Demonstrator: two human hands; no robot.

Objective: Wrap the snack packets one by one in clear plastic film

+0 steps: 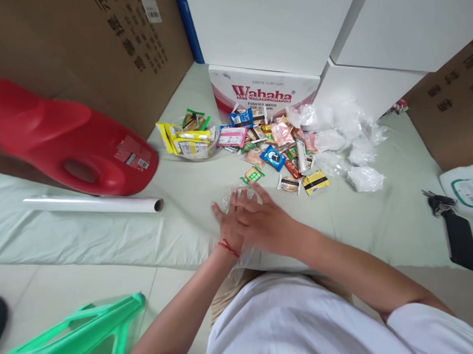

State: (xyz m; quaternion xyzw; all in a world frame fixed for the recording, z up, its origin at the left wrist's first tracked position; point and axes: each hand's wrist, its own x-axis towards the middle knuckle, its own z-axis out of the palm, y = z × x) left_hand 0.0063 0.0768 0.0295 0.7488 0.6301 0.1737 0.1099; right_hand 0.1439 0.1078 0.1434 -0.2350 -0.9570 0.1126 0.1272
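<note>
My left hand (230,228), a red string at its wrist, lies palm down with the fingers stretched out on a thin clear plastic bag (248,258) near the table's front edge. My right hand (269,225) comes in from the right and rests flat across it, its fingers extended and overlapping the left. Just beyond the fingertips sits a small green-edged snack packet (253,174). Behind it spreads a heap of wrapped snacks, including a blue packet (273,158) and a yellow packet (316,181). Parts of the bag are hidden beneath both hands.
Left of the heap stands a clear bowl (206,153) of yellow packets; crumpled clear bags (365,178) lie right. A red jug (64,136), white roll (94,203), keys (440,203) and black phone-like object (461,239) flank the hands. A Wahaha carton (265,88) stands behind.
</note>
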